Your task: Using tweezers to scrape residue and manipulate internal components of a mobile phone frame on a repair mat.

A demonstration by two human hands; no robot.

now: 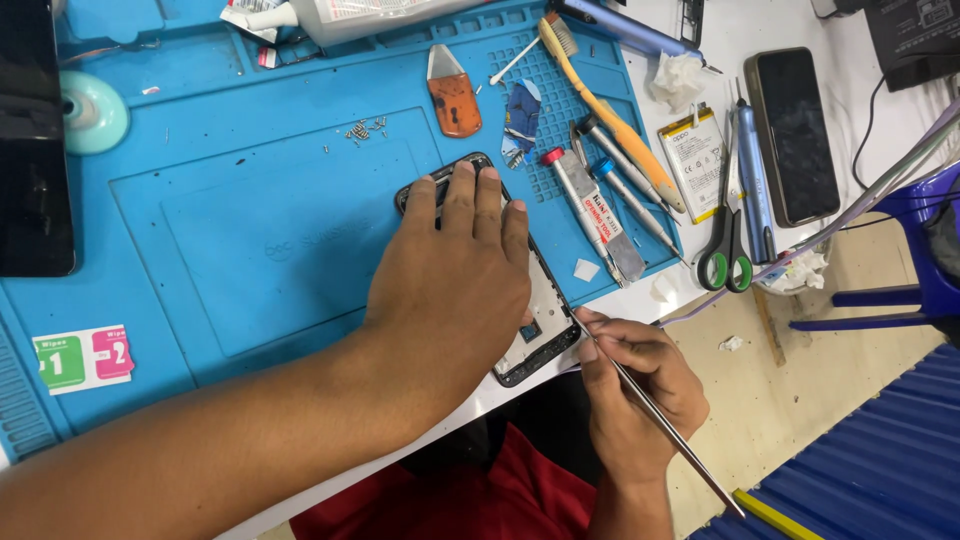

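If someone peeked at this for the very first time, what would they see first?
Probably the left hand pressing flat on an opened phone frame in the middle of the bright blue mat. Next, the right hand at the table's near edge, pinching a thin metal tool against the frame's lower corner. Green-handled scissors lie farther right.

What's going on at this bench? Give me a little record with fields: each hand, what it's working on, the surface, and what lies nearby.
Left hand: pressed flat on an opened phone, holding it down
Right hand: grips a thin metal tool, tip at the phone's lower edge
Surface: blue work mat on a white table
Nearby: small screws, orange scraper, yellow brush, glue tube, loose battery, green-handled scissors, second phone
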